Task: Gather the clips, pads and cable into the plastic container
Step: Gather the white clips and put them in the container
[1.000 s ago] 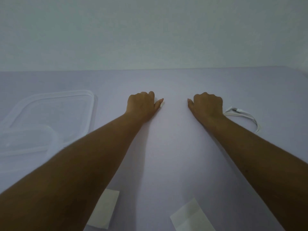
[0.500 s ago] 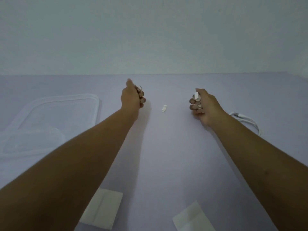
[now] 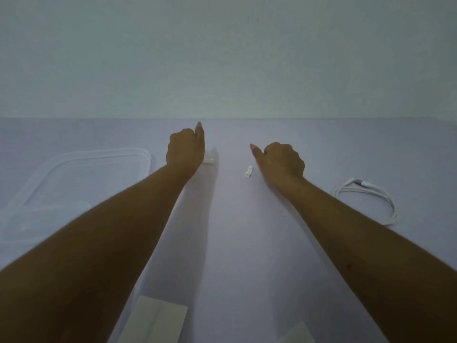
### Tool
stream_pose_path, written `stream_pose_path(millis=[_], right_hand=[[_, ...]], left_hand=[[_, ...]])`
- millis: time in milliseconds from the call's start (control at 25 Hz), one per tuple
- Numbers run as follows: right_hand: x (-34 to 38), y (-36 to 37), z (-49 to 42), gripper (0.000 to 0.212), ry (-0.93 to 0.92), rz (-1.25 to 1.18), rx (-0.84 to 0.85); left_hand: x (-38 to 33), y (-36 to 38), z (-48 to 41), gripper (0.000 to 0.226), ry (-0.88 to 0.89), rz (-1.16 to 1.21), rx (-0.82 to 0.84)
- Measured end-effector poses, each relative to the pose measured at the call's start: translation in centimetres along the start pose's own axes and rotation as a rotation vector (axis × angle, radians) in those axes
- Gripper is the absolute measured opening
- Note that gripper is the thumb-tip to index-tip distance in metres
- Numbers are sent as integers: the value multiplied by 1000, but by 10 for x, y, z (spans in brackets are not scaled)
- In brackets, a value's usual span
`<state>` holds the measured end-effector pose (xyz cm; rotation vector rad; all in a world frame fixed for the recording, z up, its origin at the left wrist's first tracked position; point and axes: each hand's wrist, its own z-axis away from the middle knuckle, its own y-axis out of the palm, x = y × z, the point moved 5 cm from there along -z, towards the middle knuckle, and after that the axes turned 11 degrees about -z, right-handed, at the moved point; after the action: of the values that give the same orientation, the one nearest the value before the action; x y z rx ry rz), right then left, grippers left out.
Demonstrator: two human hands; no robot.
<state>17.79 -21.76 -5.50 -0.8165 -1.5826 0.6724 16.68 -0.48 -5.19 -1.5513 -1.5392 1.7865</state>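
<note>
A pale lilac desk [image 3: 247, 243] fills the lower part of the view and runs back to a plain, bare grey-green wall [image 3: 222, 58]; the light is dim and flat, and both forearms cast soft shadows on the surface. The left hand [image 3: 184, 151] is out over the middle of the desk, curled into a loose fist with the thumb pointing away toward the wall; whether anything sits inside the fist cannot be told. A small white clip [image 3: 209, 161] shows just beside its right edge, touching or nearly touching the hand. The right hand [image 3: 282, 159] is also curled, knuckles up, thumb stretched out to the left, and its contents are likewise hidden. A second white clip [image 3: 248, 171] lies on the desk just left of this hand, near the thumb but apart from it. Well to the right, a white cable [image 3: 371, 194] lies in a loose coil, its plug end toward the far side. At the left edge rests a clear plastic container [image 3: 37, 211], with a clear lid [image 3: 103, 154] lying flat beyond it. At the near edge lie two pale pads: one pad [image 3: 158, 323] partly under the left forearm, another pad [image 3: 296, 335] only just visible to its right.
</note>
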Motion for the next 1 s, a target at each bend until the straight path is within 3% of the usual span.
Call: stream_pose_path(millis=[160,360,520,680,760,840,920,1000], right_hand=[[17,15,9,62,-188,320,-35],[16,33,2,34,-299,496,22],[15,37,5,41,-384,617,49],[6,28,3,37,-337,457,31],[-2,18,5,46,-174,132,55],[-10,13,10,47,59,-447,111],[-11,15,22,39,370,-1134,222],[2,11,40,32,497,-1556,337]], left_hand=[[-16,11,4,67,201,-419,-7],[-25,39,9,50,386,-758,39],[-25,47,5,32,450,-834,59],[-25,39,15,38,506,-768,73],[-19,24,17,52,348,-569,84],[-8,12,21,61,80,-206,162],[2,9,28,56,-299,453,337],[4,-1,48,45,-656,1097,516]])
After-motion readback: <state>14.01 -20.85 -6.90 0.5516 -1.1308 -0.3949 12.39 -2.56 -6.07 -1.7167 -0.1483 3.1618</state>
